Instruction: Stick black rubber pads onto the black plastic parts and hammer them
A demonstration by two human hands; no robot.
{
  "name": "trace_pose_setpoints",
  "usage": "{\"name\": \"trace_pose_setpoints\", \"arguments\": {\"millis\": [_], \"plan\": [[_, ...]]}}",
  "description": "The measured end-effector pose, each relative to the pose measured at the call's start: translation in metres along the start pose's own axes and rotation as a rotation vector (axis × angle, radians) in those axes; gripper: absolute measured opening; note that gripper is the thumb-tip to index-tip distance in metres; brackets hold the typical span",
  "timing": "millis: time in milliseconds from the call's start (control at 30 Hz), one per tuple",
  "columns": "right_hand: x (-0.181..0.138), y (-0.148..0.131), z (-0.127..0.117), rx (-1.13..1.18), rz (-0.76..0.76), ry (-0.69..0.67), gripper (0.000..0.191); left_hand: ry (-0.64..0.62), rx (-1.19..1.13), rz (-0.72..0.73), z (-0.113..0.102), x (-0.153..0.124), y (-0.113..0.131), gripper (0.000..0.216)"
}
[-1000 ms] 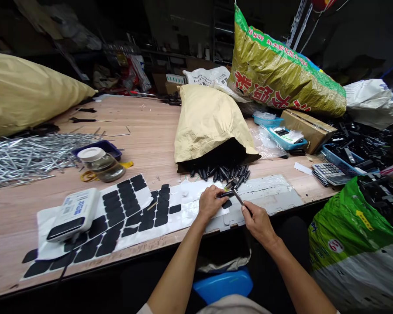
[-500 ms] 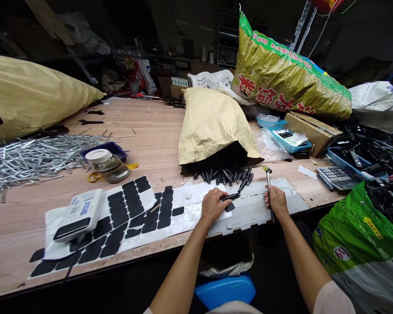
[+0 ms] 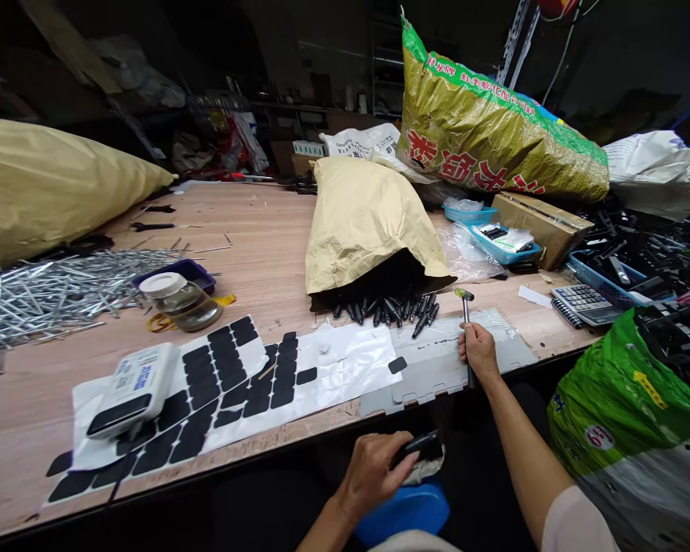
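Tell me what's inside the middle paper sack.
Black pieces lie at the mouth of the paper sack; deeper in is too dark to see, and the paper covers the rest.

A pale wood-grain table (image 3: 264,257) carries thin silvery metal rods (image 3: 63,287) left, a grey rectangular calculator (image 3: 587,305) right.

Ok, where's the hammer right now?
In the head view, the hammer is right of centre, held in the right hand by the grey board, left of the calculator.
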State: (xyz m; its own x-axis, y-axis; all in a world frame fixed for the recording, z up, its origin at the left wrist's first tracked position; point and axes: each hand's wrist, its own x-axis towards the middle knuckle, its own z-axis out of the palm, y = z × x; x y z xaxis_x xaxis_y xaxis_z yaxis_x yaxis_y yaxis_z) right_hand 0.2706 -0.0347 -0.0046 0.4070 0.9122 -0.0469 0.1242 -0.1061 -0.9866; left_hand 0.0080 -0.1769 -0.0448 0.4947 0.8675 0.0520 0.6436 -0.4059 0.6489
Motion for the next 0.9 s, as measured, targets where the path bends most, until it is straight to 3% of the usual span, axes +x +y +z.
{"name": "trace_pose_setpoints", "arguments": {"millis": [67,133,233,300,333,433,533,667,900], "plan": [[-0.002,-0.002,0.0,-0.003,-0.004,-0.003,0.032,-0.019,0.063,-0.163,0.014,-0.004,-0.009,0.032],[-0.003,-0.004,0.001,-0.012,-0.006,-0.005,0.031,-0.059,0.084,-0.222,0.018,-0.003,-0.01,0.039],[-0.004,-0.005,0.002,-0.035,-0.007,0.004,0.03,-0.048,-0.025,-0.02,0.009,0.008,0.007,0.033],[-0.004,-0.004,0.002,-0.041,-0.013,0.008,0.03,0.114,-0.085,0.085,-0.007,0.027,0.021,0.029],[-0.004,-0.003,0.002,-0.04,-0.017,0.008,0.03,0.233,-0.089,0.071,-0.018,0.04,0.026,0.029],[-0.003,-0.002,0.002,-0.028,-0.022,0.008,0.03,0.574,-0.038,-0.173,-0.054,0.093,0.021,0.03],[-0.002,-0.002,0.002,-0.019,-0.008,0.007,0.029,0.734,0.057,-0.403,-0.082,0.145,-0.004,0.025],[-0.002,-0.001,0.003,-0.016,0.004,0.012,0.029,0.689,0.109,-0.548,-0.088,0.177,-0.035,0.024],[0.0,0.0,0.003,-0.025,0.004,0.013,0.029,0.637,0.165,-0.59,-0.077,0.182,-0.045,0.023]]}}
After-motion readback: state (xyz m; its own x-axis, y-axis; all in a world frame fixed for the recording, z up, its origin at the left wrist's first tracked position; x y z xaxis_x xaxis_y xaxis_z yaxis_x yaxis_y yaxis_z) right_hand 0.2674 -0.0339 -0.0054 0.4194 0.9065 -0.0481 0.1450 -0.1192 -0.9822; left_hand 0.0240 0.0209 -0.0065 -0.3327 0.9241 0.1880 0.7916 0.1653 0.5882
